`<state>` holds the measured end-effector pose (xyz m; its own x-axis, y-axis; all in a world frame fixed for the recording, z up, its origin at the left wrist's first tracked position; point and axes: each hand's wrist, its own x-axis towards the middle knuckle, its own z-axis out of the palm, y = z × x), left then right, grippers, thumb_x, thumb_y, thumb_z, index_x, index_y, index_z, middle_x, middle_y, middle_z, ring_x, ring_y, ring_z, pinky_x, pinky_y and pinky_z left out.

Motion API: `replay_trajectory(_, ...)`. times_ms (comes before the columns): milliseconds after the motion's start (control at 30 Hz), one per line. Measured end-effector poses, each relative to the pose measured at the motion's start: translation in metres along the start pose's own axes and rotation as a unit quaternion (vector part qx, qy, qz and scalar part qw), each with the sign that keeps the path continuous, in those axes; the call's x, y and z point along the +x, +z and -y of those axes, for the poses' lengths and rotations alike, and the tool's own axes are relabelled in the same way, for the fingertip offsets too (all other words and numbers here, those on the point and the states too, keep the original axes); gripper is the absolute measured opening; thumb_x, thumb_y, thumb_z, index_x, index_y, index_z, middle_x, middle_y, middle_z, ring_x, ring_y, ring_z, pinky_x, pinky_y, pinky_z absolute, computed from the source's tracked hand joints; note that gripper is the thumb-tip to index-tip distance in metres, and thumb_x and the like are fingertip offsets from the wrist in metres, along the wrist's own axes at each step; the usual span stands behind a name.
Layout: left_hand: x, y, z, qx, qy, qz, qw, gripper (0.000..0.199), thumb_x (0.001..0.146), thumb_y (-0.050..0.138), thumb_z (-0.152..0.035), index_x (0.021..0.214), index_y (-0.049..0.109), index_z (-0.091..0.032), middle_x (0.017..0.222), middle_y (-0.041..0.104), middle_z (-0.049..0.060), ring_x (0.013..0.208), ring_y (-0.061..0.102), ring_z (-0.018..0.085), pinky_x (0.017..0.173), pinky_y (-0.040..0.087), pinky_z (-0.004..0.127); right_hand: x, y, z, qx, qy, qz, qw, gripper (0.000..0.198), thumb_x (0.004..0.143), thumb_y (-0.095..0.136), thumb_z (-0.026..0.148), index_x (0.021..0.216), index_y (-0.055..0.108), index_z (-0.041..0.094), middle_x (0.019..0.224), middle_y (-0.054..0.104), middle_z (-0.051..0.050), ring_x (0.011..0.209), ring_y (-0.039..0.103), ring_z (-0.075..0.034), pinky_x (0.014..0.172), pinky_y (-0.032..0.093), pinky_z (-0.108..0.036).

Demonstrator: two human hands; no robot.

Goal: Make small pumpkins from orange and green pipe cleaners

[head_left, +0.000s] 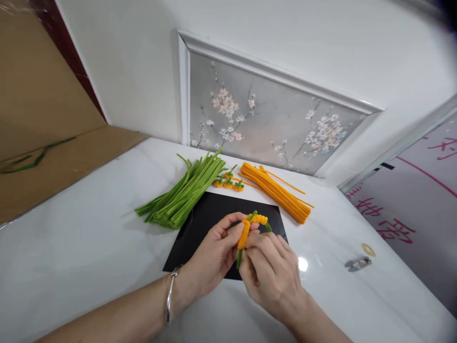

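Observation:
Between my hands is a piece made of pipe cleaners: tight orange coils wound round a green stem that is bent at the top. My left hand pinches the upper part of the orange coil between thumb and fingers. Closed around the lower side, my right hand grips near the green end, its fingertips partly hidden. Both hands are above a black mat. Behind the mat sit several small orange pieces with green tops.
A bundle of green pipe cleaners lies at the left of the mat, and an orange bundle at the right. Nail clippers and a small yellowish ring rest on the white table. Cardboard stands at left; a framed panel is behind.

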<state>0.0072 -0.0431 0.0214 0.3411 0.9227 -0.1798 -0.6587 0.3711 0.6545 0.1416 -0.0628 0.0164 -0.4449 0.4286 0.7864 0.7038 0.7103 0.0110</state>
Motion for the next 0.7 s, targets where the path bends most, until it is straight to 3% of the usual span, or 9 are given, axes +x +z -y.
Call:
replay_trajectory(100,0.002,-0.003,0.001,0.019,0.004,0.001,1.0,0.015,0.084,0.067,-0.019,0.098,0.06,-0.019,0.087,0.071,0.003,0.077,0.067,0.011,0.07,0.051,0.018,0.005,-0.005,-0.004,0.029,0.03,0.025,0.999,0.009,0.084,0.057,0.009,0.079,0.06,0.016,0.083,0.066,-0.006,0.07,0.056,-0.017,0.062,0.043,-0.033)
replay_trajectory(200,0.006,-0.008,-0.005,0.037,-0.008,0.02,0.999,0.016,0.081,0.069,-0.019,0.096,0.062,-0.018,0.082,0.069,0.002,0.072,0.065,0.01,0.065,0.049,0.017,0.007,-0.017,-0.022,0.138,0.078,0.039,0.987,0.004,0.087,0.059,0.02,0.088,0.063,0.019,0.092,0.066,-0.006,0.083,0.061,-0.019,0.071,0.049,-0.034)
replay_trajectory(300,0.011,-0.013,-0.013,0.065,-0.061,0.057,0.994,0.015,0.081,0.068,-0.019,0.094,0.064,-0.015,0.08,0.068,0.005,0.064,0.061,0.009,0.062,0.048,0.017,0.005,-0.025,-0.047,0.164,0.231,-0.024,0.959,0.013,0.09,0.056,0.024,0.1,0.063,0.02,0.09,0.065,-0.006,0.08,0.062,-0.018,0.063,0.052,-0.03)
replay_trajectory(333,0.012,-0.014,-0.015,0.076,-0.079,0.063,0.992,0.014,0.082,0.066,-0.019,0.095,0.063,-0.015,0.08,0.068,0.005,0.06,0.059,0.007,0.059,0.046,0.016,0.004,-0.025,-0.053,0.173,0.258,-0.011,0.95,0.018,0.089,0.057,0.027,0.106,0.062,0.021,0.089,0.065,-0.006,0.075,0.062,-0.017,0.059,0.052,-0.028)
replay_trajectory(400,0.013,-0.016,-0.018,0.096,-0.101,0.082,0.987,0.013,0.085,0.062,-0.02,0.096,0.063,-0.014,0.081,0.066,0.005,0.057,0.056,0.006,0.055,0.044,0.015,0.001,-0.022,-0.058,0.193,0.258,0.042,0.946,0.022,0.087,0.06,0.026,0.109,0.063,0.021,0.09,0.065,-0.005,0.073,0.062,-0.015,0.058,0.053,-0.026)
replay_trajectory(467,0.013,-0.015,-0.019,0.113,-0.107,0.089,0.984,0.012,0.086,0.06,-0.021,0.096,0.062,-0.015,0.078,0.063,0.004,0.057,0.055,0.006,0.054,0.042,0.015,0.001,-0.016,-0.055,0.207,0.223,0.078,0.949,0.013,0.088,0.059,0.021,0.096,0.068,0.021,0.088,0.066,-0.004,0.072,0.063,-0.014,0.06,0.054,-0.024)
replay_trajectory(600,0.011,-0.011,-0.018,0.147,-0.098,0.081,0.981,0.011,0.089,0.057,-0.025,0.096,0.06,-0.017,0.069,0.058,-0.001,0.058,0.052,0.007,0.056,0.041,0.016,0.0,-0.006,-0.043,0.196,0.162,0.072,0.964,0.019,0.091,0.051,0.013,0.089,0.068,0.019,0.083,0.065,-0.004,0.075,0.063,-0.013,0.07,0.054,-0.025)
replay_trajectory(700,0.011,-0.009,-0.012,0.173,-0.093,0.055,0.979,0.021,0.09,0.056,-0.036,0.101,0.06,-0.019,0.076,0.06,0.001,0.067,0.056,0.009,0.063,0.046,0.018,-0.003,0.0,-0.04,0.189,0.148,0.07,0.968,0.018,0.093,0.05,0.014,0.092,0.067,0.018,0.086,0.065,-0.004,0.076,0.063,-0.012,0.07,0.054,-0.023)
